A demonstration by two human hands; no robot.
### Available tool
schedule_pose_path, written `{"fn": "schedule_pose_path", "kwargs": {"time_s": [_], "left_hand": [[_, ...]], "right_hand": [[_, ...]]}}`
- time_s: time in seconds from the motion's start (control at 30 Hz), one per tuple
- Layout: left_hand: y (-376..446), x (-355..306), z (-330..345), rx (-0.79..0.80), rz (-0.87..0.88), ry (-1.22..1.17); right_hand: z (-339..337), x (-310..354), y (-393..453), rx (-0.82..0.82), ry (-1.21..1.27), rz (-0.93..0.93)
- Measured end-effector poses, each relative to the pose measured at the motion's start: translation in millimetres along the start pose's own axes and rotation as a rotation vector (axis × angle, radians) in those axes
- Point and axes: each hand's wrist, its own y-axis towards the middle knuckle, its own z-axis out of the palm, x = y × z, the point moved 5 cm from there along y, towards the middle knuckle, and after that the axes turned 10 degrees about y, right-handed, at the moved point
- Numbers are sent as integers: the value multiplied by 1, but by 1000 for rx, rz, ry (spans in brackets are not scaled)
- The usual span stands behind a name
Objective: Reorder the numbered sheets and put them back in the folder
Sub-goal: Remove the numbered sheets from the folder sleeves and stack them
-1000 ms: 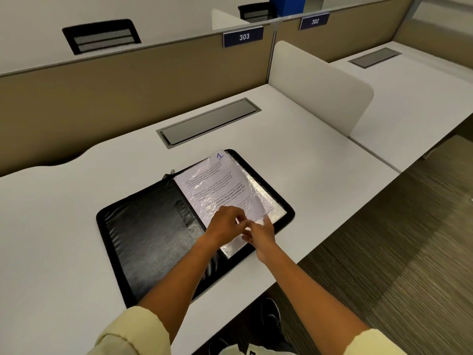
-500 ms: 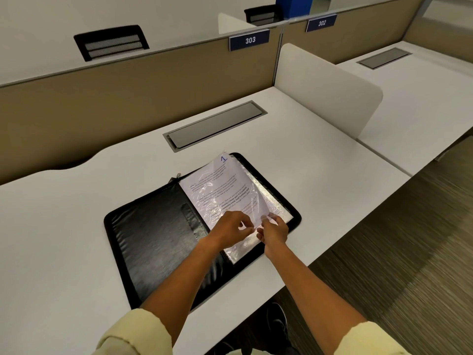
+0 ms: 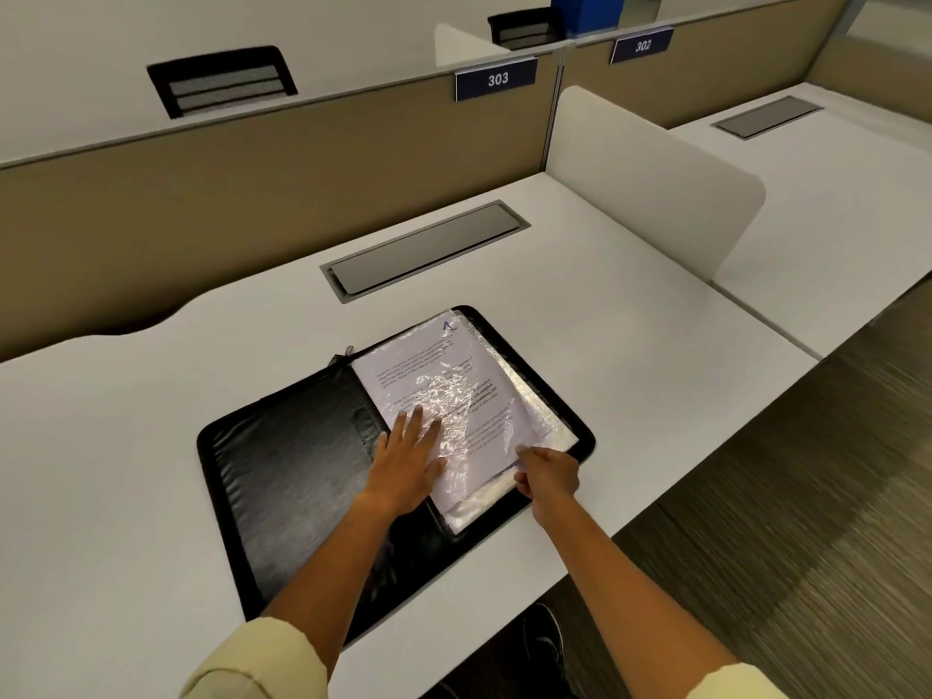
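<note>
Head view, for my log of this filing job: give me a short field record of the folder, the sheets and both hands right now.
folder: black zip folder, open flat on the white desk
sheets: printed sheet in a clear sleeve, topmost on the folder's right half
left hand: left hand flat, fingers straight, pressing the sleeve
right hand: right hand pinching the sleeve's near corner
desk label: 303 sign

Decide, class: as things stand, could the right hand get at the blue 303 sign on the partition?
Probably yes. The right hand pinches the sleeve's near corner, but only bare white desk lies between it and the 303 sign. It is a long stretch, though.
</note>
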Motion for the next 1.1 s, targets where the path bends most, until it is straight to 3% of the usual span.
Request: {"fn": "schedule_pose_path", "kwargs": {"time_s": [0.77, 0.97, 1.1], "left_hand": [[21, -1, 15, -8, -54, -74], [22, -2, 15, -2, -62, -60], [20, -5, 13, -1, -64, -60]], "right_hand": [[-52, -9, -28, 23, -238, -119], [-73, -14, -32, -8, -79, -157], [-67, -24, -34, 70, 25, -100]]}}
